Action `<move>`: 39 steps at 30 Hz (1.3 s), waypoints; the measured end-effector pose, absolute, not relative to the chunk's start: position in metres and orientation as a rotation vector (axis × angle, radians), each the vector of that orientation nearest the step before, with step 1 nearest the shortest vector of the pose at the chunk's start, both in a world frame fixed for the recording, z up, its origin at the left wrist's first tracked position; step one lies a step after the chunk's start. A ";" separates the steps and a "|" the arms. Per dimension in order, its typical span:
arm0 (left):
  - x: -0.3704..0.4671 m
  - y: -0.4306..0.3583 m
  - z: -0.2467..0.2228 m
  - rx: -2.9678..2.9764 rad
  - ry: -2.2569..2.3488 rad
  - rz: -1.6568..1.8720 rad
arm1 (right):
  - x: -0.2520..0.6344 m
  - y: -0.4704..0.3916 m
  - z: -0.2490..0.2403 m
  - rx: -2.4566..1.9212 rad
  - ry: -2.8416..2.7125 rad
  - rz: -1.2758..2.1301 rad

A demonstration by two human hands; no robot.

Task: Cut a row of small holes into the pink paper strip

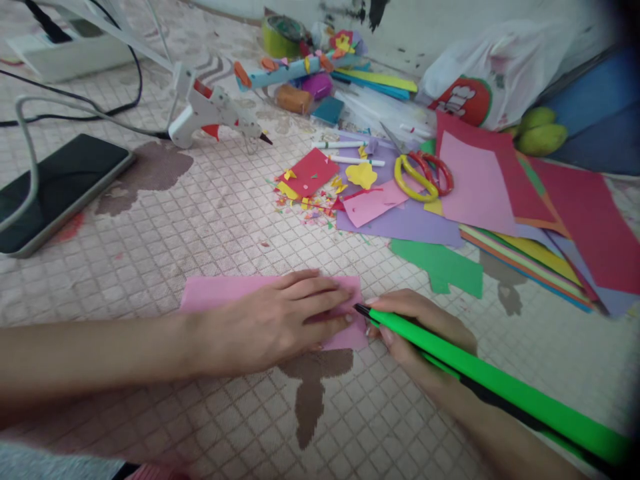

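Note:
A strip of pink paper point(220, 291) lies flat on the patterned tablecloth in front of me. My left hand point(280, 317) rests on it, palm down, fingers stretched out toward the paper's right end. My right hand point(425, 333) is closed around a long green pen point(450, 347), whose black tip points left at the paper near my left fingertips. Whether the tip touches the paper, I cannot tell. The right fingers sit just beyond the paper's right edge, partly hidden behind the pen.
Red-and-yellow-handled scissors point(417, 177) lie on purple paper point(400, 223) beside paper scraps point(315, 207). Coloured sheets point(590, 227) are stacked at right, near a green paper piece point(443, 263). A glue gun point(215, 113) and a phone point(65, 187) with cables are at left.

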State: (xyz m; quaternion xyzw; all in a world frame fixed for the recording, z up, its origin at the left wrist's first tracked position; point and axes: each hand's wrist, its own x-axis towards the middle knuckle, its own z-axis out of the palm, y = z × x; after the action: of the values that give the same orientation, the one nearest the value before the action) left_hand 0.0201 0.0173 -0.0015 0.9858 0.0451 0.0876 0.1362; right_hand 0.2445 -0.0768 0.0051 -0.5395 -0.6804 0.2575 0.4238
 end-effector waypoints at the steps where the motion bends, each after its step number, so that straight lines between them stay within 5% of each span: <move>1: 0.020 0.017 -0.001 2.856 0.127 0.253 | 0.244 -0.077 0.006 -1.347 -1.704 0.641; 39: 0.019 0.017 0.001 2.852 0.119 0.243 | 0.239 -0.082 0.009 -1.434 -1.669 0.603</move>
State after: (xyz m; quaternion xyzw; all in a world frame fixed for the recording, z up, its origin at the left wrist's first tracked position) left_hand 0.0185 0.0170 0.0008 0.9860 0.0410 0.0841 0.1379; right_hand 0.2388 -0.0817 0.0088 -0.5714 -0.6649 0.2401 0.4169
